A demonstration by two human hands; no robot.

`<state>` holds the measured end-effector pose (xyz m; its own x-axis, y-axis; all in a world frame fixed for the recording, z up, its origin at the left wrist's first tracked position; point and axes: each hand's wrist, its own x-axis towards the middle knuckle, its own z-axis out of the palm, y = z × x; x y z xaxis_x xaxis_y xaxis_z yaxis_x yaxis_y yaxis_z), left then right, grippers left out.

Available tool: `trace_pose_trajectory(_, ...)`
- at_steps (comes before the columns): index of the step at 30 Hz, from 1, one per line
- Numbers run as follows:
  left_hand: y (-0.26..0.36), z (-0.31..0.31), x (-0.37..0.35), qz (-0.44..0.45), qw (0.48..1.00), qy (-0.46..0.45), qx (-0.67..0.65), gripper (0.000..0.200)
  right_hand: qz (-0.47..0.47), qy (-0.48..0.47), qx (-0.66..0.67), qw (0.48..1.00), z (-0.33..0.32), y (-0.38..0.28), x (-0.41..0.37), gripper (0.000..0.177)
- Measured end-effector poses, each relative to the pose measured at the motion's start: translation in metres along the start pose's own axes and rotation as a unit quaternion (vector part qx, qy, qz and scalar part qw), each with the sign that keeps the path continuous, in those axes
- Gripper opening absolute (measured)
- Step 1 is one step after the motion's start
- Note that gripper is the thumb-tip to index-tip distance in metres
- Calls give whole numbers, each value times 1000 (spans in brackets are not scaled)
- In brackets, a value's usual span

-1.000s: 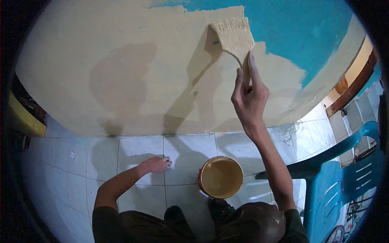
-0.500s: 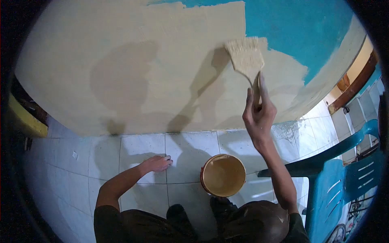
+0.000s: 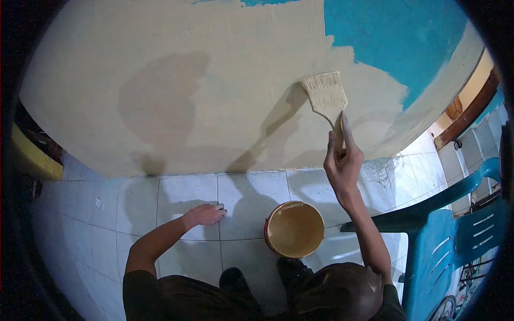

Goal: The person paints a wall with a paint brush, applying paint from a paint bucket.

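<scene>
Right hand [image 3: 344, 163] has got the brush [image 3: 325, 96] gripped by its handle, head up at the wall [image 3: 225, 107], well above its bottom edge. Left hand [image 3: 206, 214] loosely curled, can't tell if closed, near the bucket [image 3: 268, 230].

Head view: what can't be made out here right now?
- Handle of paintbrush, head view: partly covered by right hand.
- Outer wall of paint bucket, head view: mostly hidden by rim.
- Palm of left hand, head view: hidden by its back.
- Lower part of plastic chair, head view: cut off by bottom edge.
</scene>
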<state>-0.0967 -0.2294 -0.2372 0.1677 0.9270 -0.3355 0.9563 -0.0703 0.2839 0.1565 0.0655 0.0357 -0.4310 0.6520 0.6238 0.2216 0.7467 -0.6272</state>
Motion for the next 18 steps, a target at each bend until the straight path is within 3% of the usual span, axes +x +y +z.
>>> trace_pose_trajectory(4, -16, 21, 8, 72, 997, 39, -10, 25, -11, 22, -11, 1000, 1, -8, 13, 56)
trace_pose_trajectory(12, 7, -13, 3, 3, 999, 8, -37, 20, -18, 4, 7, 1000, 14, 15, -6, 57)
trace_pose_trajectory(18, -7, 5, 0, 29, 999, 34, 1, 24, -21, -3, -31, 999, 16, 21, -16, 58)
